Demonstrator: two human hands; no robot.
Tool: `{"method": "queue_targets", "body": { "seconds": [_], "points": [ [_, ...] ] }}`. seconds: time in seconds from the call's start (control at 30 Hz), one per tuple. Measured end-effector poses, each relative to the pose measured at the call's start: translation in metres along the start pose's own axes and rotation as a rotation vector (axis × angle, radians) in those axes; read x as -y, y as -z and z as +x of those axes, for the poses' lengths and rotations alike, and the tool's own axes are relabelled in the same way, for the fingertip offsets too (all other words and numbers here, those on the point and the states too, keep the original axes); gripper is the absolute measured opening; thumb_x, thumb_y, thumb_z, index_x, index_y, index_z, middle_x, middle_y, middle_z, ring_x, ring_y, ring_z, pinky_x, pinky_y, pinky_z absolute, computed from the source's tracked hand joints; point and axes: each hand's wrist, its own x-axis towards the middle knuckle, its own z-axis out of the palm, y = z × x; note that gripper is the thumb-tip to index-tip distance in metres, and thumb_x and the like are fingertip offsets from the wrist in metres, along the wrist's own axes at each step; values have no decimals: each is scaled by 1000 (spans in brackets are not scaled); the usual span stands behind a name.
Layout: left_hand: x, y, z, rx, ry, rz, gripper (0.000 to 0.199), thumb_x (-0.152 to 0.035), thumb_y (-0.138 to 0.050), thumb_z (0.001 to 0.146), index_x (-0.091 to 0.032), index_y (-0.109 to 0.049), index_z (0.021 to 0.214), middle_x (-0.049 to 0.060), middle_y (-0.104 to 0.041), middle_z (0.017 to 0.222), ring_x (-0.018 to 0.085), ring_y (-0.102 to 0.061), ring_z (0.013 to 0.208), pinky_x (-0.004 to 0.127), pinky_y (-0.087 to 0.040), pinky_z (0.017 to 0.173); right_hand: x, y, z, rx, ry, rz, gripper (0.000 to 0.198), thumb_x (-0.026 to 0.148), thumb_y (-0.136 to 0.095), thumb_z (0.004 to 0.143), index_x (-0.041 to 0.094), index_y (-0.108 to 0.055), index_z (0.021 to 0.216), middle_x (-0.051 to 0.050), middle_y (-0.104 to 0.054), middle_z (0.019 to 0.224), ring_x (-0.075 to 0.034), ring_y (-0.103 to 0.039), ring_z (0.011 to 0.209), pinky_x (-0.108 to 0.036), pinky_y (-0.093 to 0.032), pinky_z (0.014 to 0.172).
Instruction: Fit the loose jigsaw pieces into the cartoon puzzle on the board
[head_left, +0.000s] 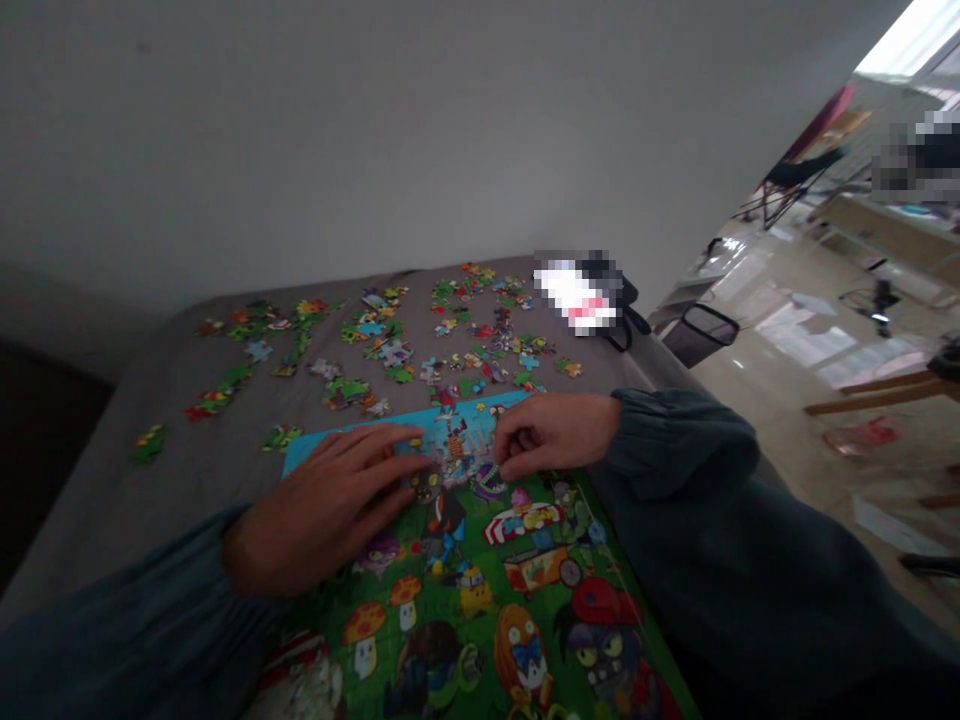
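A colourful jigsaw puzzle (480,590) with cartoon plants and zombies lies in front of me, its upper edge light blue and the rest mostly green. Across its upper left rests my left hand (337,495), fingers stretched out and apart, holding nothing. My right hand (551,435) is over the upper right part, beside a purple toothy plant (491,482) in the picture. Its fingers are curled with thumb and forefinger together. Whatever may be between those fingertips is hidden.
Several loose puzzle pieces (390,350) are scattered on the grey cloth (247,400) beyond the puzzle. A lit, blurred-out screen (577,295) stands at the back right. Behind is a pale wall (360,140); a black-rimmed container (701,335) is beside the right edge.
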Motion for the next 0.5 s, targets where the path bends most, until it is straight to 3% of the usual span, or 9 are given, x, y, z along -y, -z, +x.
{"method": "queue_targets", "body": {
  "seconds": [0.1, 0.23, 0.3, 0.37, 0.5],
  "points": [
    [9, 9, -2, -77, 29, 6, 38, -50, -42, 104, -33, -65, 128, 5, -59, 144, 29, -55, 131, 49, -47, 107, -8, 9, -2, -197, 35, -26, 21, 32, -64, 94, 13, -71, 95, -1, -65, 74, -10, -56, 64, -24, -44, 62],
    [31, 23, -6, -80, 82, 39, 44, -55, -38, 104, -31, -64, 130, 5, -59, 143, 28, -55, 129, 49, -45, 109, -33, 26, 1, -731, -6, -190, 17, 22, -55, 94, 14, -70, 99, -6, -69, 86, -15, -59, 73, -30, -48, 71],
    [47, 26, -10, -72, 142, 72, 48, -60, -36, 102, -33, -64, 130, 4, -60, 141, 29, -54, 129, 51, -43, 110, -48, 29, 6, -909, -14, -313, 20, 15, -54, 90, 15, -70, 103, -9, -71, 97, -19, -63, 87, -36, -50, 83],
    [65, 27, -15, -69, 219, 105, 53, -64, -34, 100, -32, -65, 129, 5, -60, 141, 30, -52, 132, 53, -39, 113, -59, 27, 13, -959, 4, -414, 25, 15, -56, 89, 15, -71, 109, -11, -72, 105, -24, -63, 102, -43, -49, 94],
    [101, 24, -28, -35, 427, 185, 57, -62, -33, 96, -26, -67, 124, 7, -58, 143, 32, -51, 134, 53, -36, 115, -68, 11, 27, -881, 21, -494, 37, 25, -56, 94, 18, -66, 129, -14, -67, 130, -29, -57, 125, -52, -44, 107]
  ]
}}
